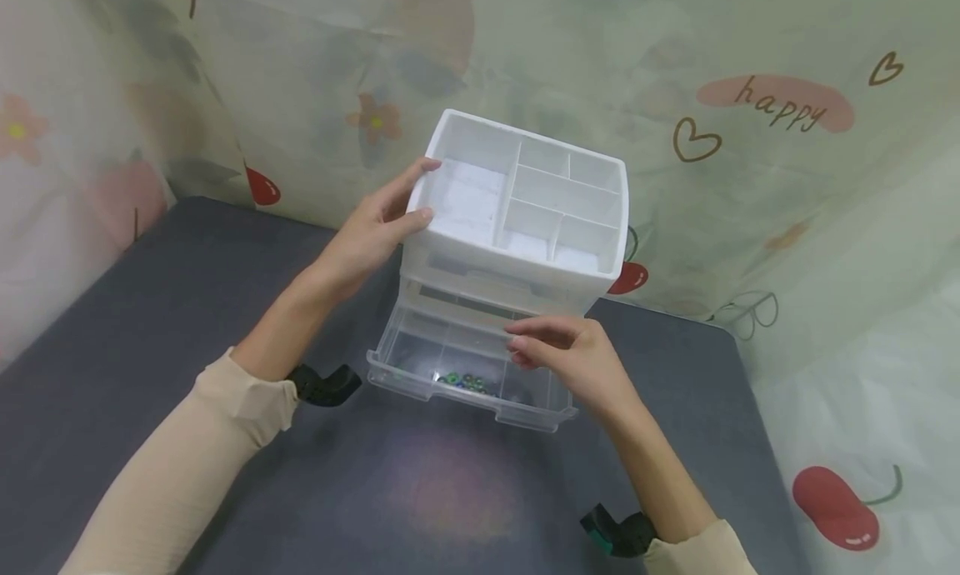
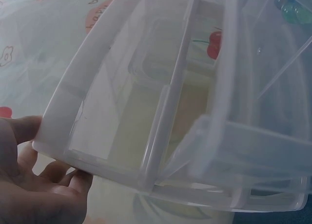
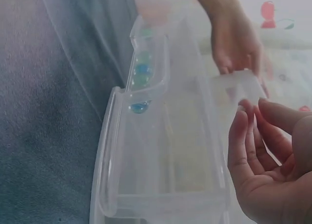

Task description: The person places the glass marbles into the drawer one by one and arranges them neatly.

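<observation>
A white storage box with pull-out drawers (image 1: 517, 258) has a divided tray (image 1: 468, 183) on top. My left hand (image 1: 371, 233) grips the box's upper left corner, thumb and fingers spread along the rim. In the left wrist view its fingers (image 2: 80, 180) curl at the box's edge. Below, a clear drawer (image 1: 420, 350) stands pulled out, with several green and blue glass beads (image 1: 465, 382) near its front. My right hand (image 1: 573, 354) hovers over the drawer's right part, fingers loosely bent. The right wrist view shows thumb and fingertips close together, with nothing visible between them.
The box stands on a dark grey table (image 1: 465, 492) toward its back edge. Behind hangs a pale patterned cloth (image 1: 540, 58) with flowers, cherries and lettering. A dark wrist camera (image 1: 326, 385) sticks out from the left wrist, another (image 1: 618, 532) from the right.
</observation>
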The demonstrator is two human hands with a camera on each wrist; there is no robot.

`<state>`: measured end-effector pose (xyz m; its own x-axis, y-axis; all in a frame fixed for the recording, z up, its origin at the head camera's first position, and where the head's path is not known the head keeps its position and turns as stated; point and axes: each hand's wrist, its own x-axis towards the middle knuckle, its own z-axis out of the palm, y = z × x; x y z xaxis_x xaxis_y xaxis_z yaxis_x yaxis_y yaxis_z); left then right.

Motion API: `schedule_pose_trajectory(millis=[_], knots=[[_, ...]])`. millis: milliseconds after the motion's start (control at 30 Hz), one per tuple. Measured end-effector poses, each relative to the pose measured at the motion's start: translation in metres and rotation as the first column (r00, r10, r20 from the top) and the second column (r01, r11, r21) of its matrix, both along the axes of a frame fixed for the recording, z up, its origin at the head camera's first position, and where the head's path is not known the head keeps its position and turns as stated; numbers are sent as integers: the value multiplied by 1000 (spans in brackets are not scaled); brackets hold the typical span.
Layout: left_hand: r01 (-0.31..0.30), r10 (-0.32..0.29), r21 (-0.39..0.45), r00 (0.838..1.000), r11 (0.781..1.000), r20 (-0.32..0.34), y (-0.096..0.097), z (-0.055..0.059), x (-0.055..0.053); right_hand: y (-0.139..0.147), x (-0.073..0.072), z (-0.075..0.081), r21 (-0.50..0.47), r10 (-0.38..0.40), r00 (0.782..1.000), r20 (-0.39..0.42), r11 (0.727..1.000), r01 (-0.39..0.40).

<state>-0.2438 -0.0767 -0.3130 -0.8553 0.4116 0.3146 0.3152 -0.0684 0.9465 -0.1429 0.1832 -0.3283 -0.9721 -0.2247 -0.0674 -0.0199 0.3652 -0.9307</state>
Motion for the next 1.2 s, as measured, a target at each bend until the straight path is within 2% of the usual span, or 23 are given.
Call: schedule_pose_trajectory(millis=[167,300,433,600,700,867,1000,1200], knots=[[1,-1,2,1000,1000,7,-1,0,0,5,14,2,-22,-43,999,-8,999,43],[4,-4,9,1000,1000,6,-2,0,1,9,22,-3,-119,-4,999,-32,993,1],[8,-8,10,1000,1000,0,-4,-1,0,12,27,-14,-211,40,998,-57,976,-51],[12,-11,17,1000,1000,-10,-5,-13,-11,11,35,-28,-263,70,995,-70,961,-86],[8,-8,13,1000,1000,-3,-4,-11,-9,7,41,-34,-294,83,994,-65,951,-99],[0,0,-4,1000,1000,9,-3,0,2,-2,49,-47,-336,110,992,-67,933,-126],[0,0,-5,1000,1000,4,-3,0,1,-7,54,-57,-363,118,992,-48,923,-128],[19,-19,15,1000,1000,0,-2,-4,-5,-16,61,-75,-420,81,996,-40,903,-90]])
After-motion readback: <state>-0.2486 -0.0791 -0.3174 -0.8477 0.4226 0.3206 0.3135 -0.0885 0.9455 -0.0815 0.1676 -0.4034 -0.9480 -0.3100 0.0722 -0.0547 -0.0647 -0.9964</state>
